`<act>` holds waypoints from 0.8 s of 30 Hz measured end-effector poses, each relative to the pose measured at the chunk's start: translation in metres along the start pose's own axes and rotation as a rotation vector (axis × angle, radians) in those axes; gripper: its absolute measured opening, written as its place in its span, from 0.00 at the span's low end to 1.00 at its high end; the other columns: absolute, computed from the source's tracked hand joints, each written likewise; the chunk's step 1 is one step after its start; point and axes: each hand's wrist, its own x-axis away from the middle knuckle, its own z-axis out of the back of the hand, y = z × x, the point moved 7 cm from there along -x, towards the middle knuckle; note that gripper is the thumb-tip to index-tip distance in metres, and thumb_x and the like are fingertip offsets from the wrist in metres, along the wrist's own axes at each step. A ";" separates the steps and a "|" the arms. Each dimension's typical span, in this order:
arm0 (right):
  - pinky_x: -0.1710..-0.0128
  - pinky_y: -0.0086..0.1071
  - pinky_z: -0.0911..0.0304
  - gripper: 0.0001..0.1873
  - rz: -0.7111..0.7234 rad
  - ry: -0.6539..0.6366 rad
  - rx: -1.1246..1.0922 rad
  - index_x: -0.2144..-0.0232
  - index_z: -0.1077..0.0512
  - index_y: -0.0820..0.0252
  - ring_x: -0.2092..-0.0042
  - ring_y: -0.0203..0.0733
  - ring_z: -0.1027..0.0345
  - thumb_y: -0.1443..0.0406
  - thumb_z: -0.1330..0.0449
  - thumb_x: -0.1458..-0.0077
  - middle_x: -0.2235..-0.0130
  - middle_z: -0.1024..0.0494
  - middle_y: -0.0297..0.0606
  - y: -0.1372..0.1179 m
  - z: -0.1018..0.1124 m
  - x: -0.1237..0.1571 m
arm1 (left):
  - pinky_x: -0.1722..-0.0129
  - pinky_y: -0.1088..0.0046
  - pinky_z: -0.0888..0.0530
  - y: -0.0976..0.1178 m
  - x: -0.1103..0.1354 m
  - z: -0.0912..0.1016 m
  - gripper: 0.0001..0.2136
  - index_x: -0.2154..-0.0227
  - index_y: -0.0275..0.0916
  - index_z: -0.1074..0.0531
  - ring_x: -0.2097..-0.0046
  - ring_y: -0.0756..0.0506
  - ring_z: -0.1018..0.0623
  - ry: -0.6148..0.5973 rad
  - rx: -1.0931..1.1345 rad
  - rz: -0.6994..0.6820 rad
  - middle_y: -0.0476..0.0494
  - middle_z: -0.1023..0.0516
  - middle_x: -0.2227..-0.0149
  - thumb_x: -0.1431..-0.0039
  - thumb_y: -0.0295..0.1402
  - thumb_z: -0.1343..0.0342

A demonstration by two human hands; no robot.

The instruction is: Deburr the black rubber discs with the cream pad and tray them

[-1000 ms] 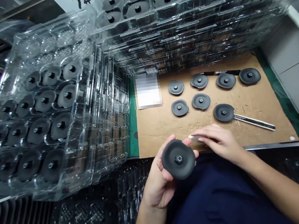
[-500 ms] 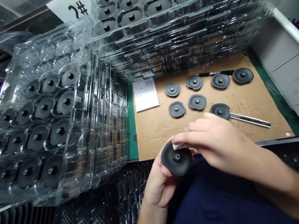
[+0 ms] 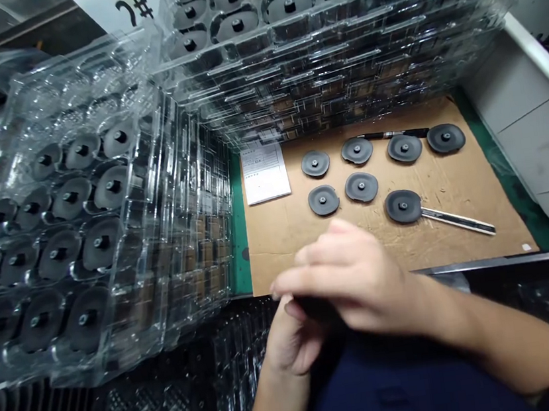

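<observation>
My left hand [image 3: 296, 346] is closed round the edge of a black rubbery disc [image 3: 321, 308] with a raised centre, held low in front of my body. My right hand [image 3: 346, 277] lies across the top of the disc and hides most of it. Its fingers are bent together over the near face; the small white piece pinched there earlier is now out of sight behind them. On the cardboard sheet [image 3: 280, 251] beyond my hands lie several like discs, the nearest disc [image 3: 403, 206] touching a black-and-white stick-like tool [image 3: 459, 220].
A stack of clear plastic trays [image 3: 163, 199] filled with discs stands at left, and another tray stack [image 3: 336, 58] at the back. A printed paper pad [image 3: 265, 174] and a black pen [image 3: 396, 134] lie on the cardboard. A white wall panel [image 3: 523, 115] borders the right.
My right hand has shifted left and across the disc, covering its face and the white piece. The disc has tilted and dropped slightly lower in my left hand.
</observation>
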 end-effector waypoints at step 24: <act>0.61 0.34 0.39 0.11 -0.121 -0.031 -0.095 0.59 0.29 0.66 0.63 0.39 0.35 0.72 0.50 0.41 0.64 0.25 0.41 -0.013 -0.015 0.008 | 0.50 0.70 0.29 0.023 -0.005 -0.006 0.23 0.53 0.47 0.29 0.52 0.45 0.24 -0.017 0.114 -0.132 0.50 0.24 0.53 0.54 0.28 0.35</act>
